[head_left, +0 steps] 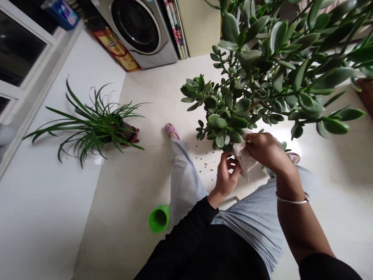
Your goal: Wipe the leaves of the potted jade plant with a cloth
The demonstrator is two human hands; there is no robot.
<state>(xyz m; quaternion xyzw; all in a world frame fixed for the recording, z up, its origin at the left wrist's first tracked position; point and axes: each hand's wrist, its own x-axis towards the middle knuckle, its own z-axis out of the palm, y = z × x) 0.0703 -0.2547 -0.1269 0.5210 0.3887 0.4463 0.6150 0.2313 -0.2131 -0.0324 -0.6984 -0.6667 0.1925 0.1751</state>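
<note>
A large jade plant (253, 85) with thick green leaves fills the upper right. My right hand (268, 151) is closed on a crumpled white tissue (246, 159), which lies against the plant's lower leaves and hangs down between my hands. Just left of it, my left hand (227, 177) has its fingers curled at a low leaf (229, 147) on the plant's near edge. The fingertips seem to hold that leaf, though the contact is partly hidden. The plant's stem base and pot are covered by foliage.
Small bits (206, 164) are scattered on the tiled floor between my feet. A green cup (159, 218) stands by my left leg. A potted long-leaved plant (99, 126) is by the left wall. Beyond are a washing machine (166, 50) and a yellow-red package (116, 48).
</note>
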